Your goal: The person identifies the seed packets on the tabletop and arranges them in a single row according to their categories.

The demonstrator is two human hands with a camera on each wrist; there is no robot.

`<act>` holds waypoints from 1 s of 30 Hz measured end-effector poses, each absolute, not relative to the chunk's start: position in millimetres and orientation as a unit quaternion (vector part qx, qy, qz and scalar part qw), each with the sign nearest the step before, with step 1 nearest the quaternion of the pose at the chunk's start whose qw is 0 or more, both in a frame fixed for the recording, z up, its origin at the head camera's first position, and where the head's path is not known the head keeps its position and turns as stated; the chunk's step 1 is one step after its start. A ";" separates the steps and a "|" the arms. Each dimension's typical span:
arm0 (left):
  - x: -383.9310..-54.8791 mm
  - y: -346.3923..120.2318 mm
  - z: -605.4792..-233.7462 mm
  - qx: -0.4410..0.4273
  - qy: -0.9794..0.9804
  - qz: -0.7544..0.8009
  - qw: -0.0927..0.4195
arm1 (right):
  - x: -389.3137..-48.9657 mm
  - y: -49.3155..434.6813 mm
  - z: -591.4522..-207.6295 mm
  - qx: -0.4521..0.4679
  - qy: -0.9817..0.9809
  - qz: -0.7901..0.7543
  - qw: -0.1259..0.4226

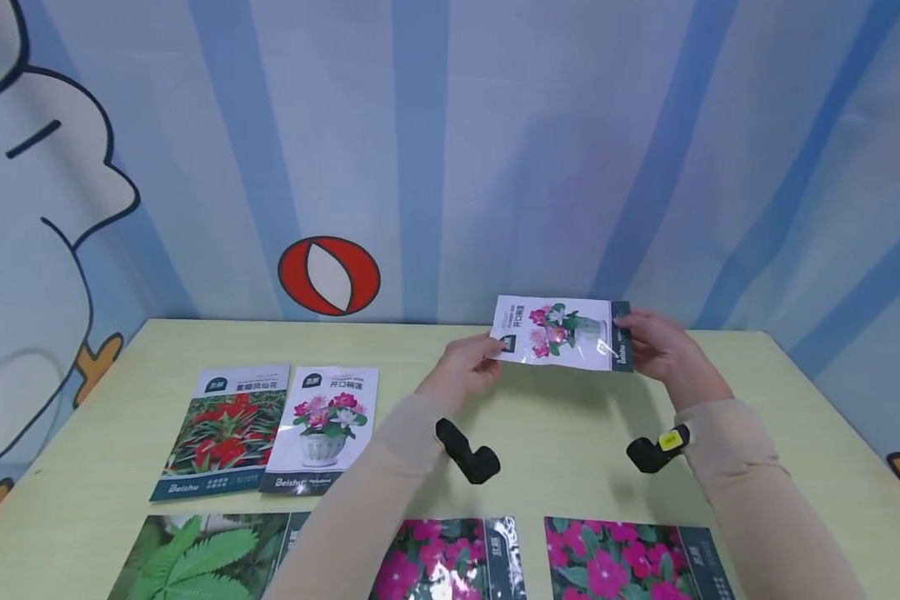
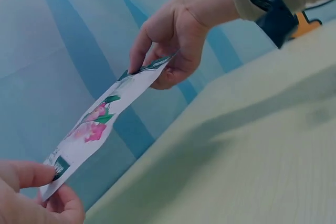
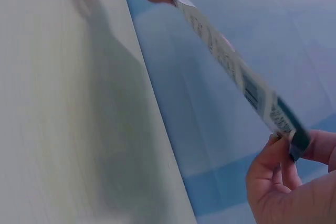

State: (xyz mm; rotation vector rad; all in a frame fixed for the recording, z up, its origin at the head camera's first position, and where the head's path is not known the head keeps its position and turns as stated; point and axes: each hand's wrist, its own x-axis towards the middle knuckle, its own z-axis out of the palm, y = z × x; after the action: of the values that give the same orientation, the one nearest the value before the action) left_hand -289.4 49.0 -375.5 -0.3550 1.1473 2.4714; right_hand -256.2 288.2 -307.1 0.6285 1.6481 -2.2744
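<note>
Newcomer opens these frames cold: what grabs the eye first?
Probably the potted-flower seed packet held sideways above the back of the table, the left hand pinching one end and the right hand the other. Next, likely the red-and-white oval on the blue striped backdrop, left of center. Then the red-flower packet on the table's left, beside another potted-flower packet.

Beige long sleeves (image 1: 765, 492), black wrist cameras (image 1: 467, 455), yellow sticker (image 1: 671, 440)
</note>
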 end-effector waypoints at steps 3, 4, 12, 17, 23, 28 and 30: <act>-322.9 52.2 -408.2 -0.134 0.334 0.919 0.158 | -248.7 275.4 -302.4 0.209 0.557 -0.792 0.135; -332.1 52.6 -416.1 -0.132 0.312 0.930 0.142 | -245.7 270.6 -301.4 0.206 0.554 -0.795 0.135; -291.2 37.1 -359.0 -0.179 0.334 0.921 0.087 | -221.6 228.6 -312.3 0.164 0.523 -0.824 0.142; -273.7 25.5 -349.5 -0.154 0.389 0.899 0.126 | -208.9 208.2 -325.9 0.141 0.547 -0.810 0.161; -275.2 14.8 -352.1 -0.145 0.449 0.867 0.158 | -201.8 196.5 -337.7 0.131 0.567 -0.791 0.186; -278.4 2.3 -354.3 -0.109 0.489 0.845 0.188 | -203.8 192.6 -341.9 0.117 0.586 -0.777 0.198; -279.7 -2.9 -355.2 -0.096 0.506 0.831 0.207 | -205.8 191.6 -342.6 0.107 0.592 -0.772 0.203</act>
State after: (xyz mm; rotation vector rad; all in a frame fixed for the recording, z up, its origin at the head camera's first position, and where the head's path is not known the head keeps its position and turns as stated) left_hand -279.7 -2.9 -355.2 -0.2682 1.4105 2.3156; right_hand -205.8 191.6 -342.6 0.2995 1.6529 -2.1549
